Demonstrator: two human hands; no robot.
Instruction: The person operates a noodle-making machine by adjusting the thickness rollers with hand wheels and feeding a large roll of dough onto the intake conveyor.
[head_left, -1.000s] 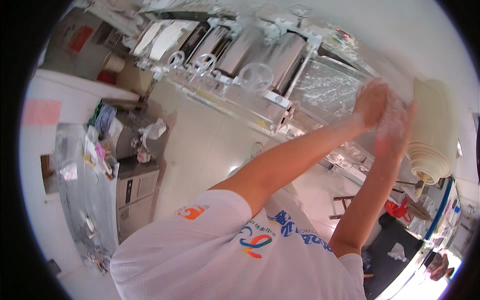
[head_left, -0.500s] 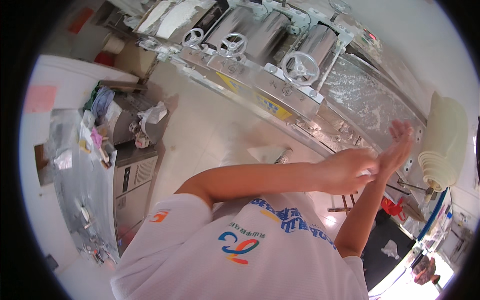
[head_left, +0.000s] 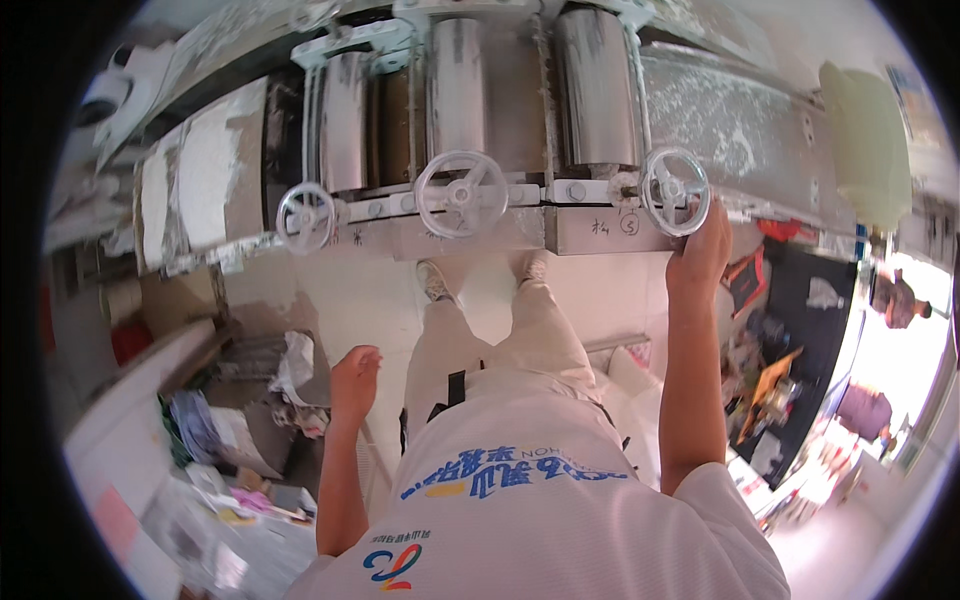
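A roller machine with several shiny metal rollers (head_left: 457,90) stands in front of me, and spoked handwheels line its near side. My right hand (head_left: 703,245) is on the right handwheel (head_left: 660,180), closed at its lower right rim; the wheel partly hides the fingers. The middle handwheel (head_left: 461,185) and the left handwheel (head_left: 305,217) stand untouched. My left hand (head_left: 357,380) hangs low at my left side with nothing in it, its fingers loosely bent and apart from the machine.
A flour-dusted metal bed (head_left: 710,110) extends right of the rollers toward a pale roll of belt material (head_left: 862,150). White dough-like sheets (head_left: 215,180) lie at the machine's left end. Behind my left hand is a cluttered metal bench (head_left: 200,530). Two people (head_left: 865,410) are at the far right.
My hands were together at the right wrist; they have separated. The right hand has moved onto the right handwheel, the left down to my left side. My view has turned to face the machine.
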